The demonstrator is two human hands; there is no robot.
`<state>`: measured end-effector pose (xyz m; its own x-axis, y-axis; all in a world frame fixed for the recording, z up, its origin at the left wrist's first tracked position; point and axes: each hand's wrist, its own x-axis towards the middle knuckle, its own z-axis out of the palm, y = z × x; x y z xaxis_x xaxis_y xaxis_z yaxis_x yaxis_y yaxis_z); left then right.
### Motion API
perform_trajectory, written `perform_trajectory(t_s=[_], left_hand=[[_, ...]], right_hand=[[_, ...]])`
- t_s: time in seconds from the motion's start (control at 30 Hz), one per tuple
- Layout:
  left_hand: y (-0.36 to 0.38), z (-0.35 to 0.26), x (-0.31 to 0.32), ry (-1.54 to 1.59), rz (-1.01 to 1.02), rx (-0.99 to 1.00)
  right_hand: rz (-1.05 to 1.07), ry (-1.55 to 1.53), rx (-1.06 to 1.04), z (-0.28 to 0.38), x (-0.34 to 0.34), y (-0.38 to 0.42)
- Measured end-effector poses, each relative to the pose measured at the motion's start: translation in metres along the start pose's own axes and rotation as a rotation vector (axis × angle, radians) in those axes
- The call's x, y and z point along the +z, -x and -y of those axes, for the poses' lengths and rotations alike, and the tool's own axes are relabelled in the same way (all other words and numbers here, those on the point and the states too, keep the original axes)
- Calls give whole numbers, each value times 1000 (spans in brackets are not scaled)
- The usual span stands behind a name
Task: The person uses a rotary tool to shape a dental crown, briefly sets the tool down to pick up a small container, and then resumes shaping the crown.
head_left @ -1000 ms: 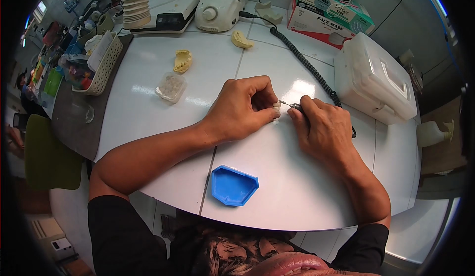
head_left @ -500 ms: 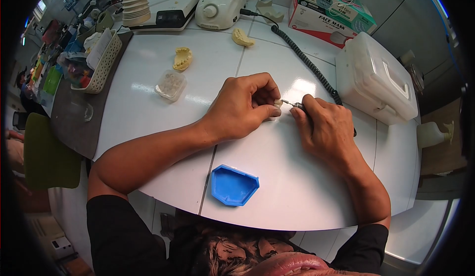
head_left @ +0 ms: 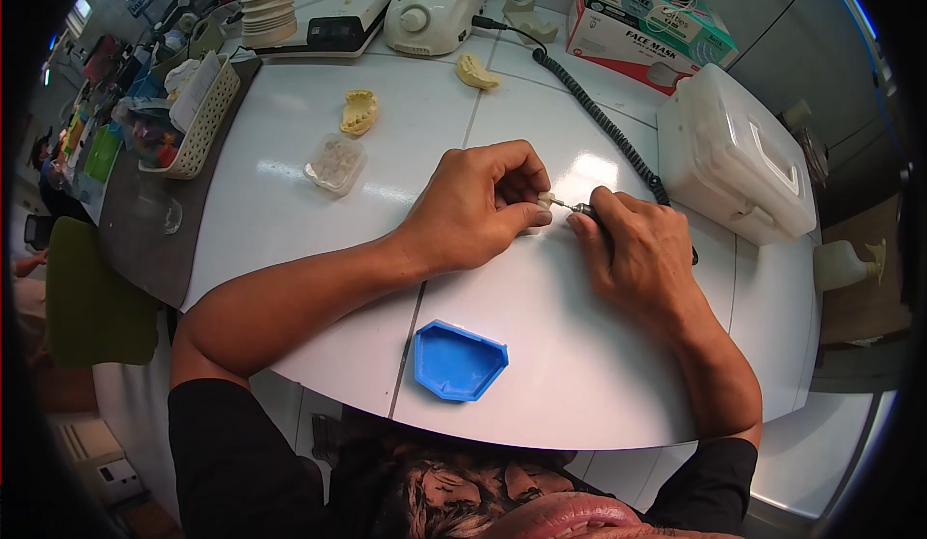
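Observation:
My left hand [head_left: 480, 201] pinches a small cream tooth-like piece [head_left: 546, 200] between thumb and fingertips, over the middle of the white table. My right hand [head_left: 632, 244] is closed round a rotary handpiece [head_left: 585, 211], its thin bur pointing left with the tip right at the piece. A dark coiled cord [head_left: 603, 124] links the handpiece side to a white control unit [head_left: 435, 13] at the back. Nearer to me lies a blue angular tray [head_left: 461, 360]. Beyond my left hand stands a clear plastic box [head_left: 336, 164] of small pale pieces.
Two yellow dental casts [head_left: 359, 112] [head_left: 477, 71] lie toward the back. A white lidded case [head_left: 739, 157] and face mask boxes [head_left: 647, 32] stand at right. A basket [head_left: 205, 119] sits at left, with a hose [head_left: 267, 8] behind. A green chair [head_left: 97, 293] is lower left.
Both hands stay almost in place, the handpiece tip still at the small piece, which appears slightly turned. The whole view has shifted very slightly.

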<state>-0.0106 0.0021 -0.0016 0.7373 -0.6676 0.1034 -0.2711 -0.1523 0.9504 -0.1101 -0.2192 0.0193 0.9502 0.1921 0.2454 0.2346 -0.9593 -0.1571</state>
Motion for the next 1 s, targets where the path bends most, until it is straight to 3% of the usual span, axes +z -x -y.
perform_trajectory(t_s=[1.0], left_hand=[[0, 2, 0, -22, -7, 20]], right_hand=[[18, 4, -16, -1, -1, -1]])
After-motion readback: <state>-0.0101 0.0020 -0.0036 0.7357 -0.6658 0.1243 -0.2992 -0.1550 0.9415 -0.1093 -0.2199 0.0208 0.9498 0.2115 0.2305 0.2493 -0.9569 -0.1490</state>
